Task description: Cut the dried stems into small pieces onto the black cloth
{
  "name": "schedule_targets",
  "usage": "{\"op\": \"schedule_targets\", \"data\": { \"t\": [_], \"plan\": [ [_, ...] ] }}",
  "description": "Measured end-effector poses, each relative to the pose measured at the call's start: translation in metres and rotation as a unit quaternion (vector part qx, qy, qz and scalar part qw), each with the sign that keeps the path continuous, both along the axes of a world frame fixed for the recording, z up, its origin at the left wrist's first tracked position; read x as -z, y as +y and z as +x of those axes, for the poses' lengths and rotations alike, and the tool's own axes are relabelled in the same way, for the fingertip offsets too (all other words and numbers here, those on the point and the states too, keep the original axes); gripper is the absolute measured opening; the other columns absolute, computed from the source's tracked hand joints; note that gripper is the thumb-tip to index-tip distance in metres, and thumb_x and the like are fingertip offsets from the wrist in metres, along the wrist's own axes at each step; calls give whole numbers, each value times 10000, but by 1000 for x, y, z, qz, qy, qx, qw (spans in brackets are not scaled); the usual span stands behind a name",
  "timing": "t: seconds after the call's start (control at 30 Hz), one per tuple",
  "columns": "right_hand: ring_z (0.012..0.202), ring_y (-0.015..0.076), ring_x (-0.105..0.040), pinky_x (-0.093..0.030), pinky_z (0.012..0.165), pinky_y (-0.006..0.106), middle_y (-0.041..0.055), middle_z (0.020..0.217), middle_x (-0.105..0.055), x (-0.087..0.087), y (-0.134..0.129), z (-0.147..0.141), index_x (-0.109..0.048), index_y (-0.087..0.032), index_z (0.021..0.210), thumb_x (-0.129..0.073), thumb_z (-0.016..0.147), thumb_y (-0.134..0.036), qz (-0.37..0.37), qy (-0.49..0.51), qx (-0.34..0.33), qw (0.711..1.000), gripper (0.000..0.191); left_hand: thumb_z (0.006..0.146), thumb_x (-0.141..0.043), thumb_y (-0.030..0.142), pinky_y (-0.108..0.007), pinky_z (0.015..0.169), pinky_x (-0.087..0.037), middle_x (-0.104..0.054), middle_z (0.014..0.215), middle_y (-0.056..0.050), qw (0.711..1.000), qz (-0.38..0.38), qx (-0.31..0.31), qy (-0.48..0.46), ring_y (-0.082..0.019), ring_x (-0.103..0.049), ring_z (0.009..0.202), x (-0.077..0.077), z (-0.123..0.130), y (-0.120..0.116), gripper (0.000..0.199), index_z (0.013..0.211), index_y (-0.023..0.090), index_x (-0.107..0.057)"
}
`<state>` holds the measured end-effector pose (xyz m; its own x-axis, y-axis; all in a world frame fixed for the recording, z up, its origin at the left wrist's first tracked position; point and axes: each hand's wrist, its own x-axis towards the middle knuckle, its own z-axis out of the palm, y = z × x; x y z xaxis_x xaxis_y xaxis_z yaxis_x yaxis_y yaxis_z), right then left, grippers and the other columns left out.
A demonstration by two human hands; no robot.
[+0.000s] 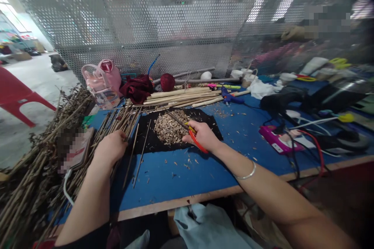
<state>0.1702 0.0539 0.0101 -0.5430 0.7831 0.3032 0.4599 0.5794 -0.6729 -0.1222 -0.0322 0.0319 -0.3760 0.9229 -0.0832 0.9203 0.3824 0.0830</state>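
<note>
My right hand (204,135) is closed round the orange-and-yellow handles of a pair of scissors (175,119). Its dark blades point up and left over a pile of chopped stalk pieces (168,130), which lies on a black cloth (214,120). On the left, my left hand (112,147) has its fingers curled at a layer of thin dry stalks (118,120); the fingertips are partly hidden. Two loose stalks (142,153) lie between the hands, across the cloth's edge.
Leafy dried stems (32,159) and a phone-like device (77,149) with a white cable lie left. Behind the cloth are pale rods (181,96), a blue glue gun (230,96), dark red yarn (167,82) and a pink bottle (102,85). A magenta power strip (276,140) with cables is right.
</note>
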Motion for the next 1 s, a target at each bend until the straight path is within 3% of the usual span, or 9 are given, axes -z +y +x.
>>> {"op": "schedule_targets", "data": {
  "t": [0.1,0.17,0.3,0.47,0.73,0.87,1.0],
  "plan": [
    [508,85,-330,-273,469,195,-57,531,-391,2,1,0,-487,-172,690,-622,651,-546,-5,0,7,1000,400,722,-513,365,-314,687,-439,-664,902,-119,999,42,-20,21,-263,-615,832,-5,9,1,290,919,177,-613],
    [514,86,-337,-278,470,192,-55,539,-394,3,1,0,-495,-167,704,-620,656,-542,-8,4,12,1000,398,752,-490,383,-297,702,-441,-675,862,-92,997,67,7,-21,-234,-618,812,-5,22,6,280,896,189,-629],
    [510,83,-338,-277,469,189,-54,544,-401,1,1,1,-483,-167,690,-623,652,-543,-8,8,14,1000,403,714,-554,355,-275,722,-442,-678,831,-84,997,24,62,-47,-214,-622,813,10,39,18,226,836,196,-659],
    [500,78,-336,-272,466,185,-58,541,-397,-1,2,3,-465,-175,679,-630,653,-541,-7,-1,1,1000,402,728,-470,218,-315,741,-449,-675,899,-133,999,24,30,-13,-256,-620,871,24,31,23,308,984,174,-636],
    [498,81,-337,-271,462,191,-53,538,-400,-1,2,3,-454,-176,666,-620,644,-581,-30,-6,0,1000,438,808,-373,237,-327,775,-440,-669,923,-138,997,40,60,-36,-254,-618,867,17,38,36,333,974,188,-657],
    [497,80,-320,-262,458,189,-60,531,-373,-3,1,3,-435,-183,650,-617,640,-589,-19,-3,-1,1000,445,798,-358,194,-370,744,-451,-633,973,-170,999,41,13,13,-280,-622,837,18,36,39,356,1014,168,-639],
    [505,81,-321,-261,468,190,-59,537,-377,-1,2,3,-424,-185,639,-614,651,-574,4,-10,5,1000,433,823,-356,281,-361,737,-459,-590,1050,-170,995,92,-2,25,-269,-617,849,14,39,33,393,1125,154,-573]
  ]
}}
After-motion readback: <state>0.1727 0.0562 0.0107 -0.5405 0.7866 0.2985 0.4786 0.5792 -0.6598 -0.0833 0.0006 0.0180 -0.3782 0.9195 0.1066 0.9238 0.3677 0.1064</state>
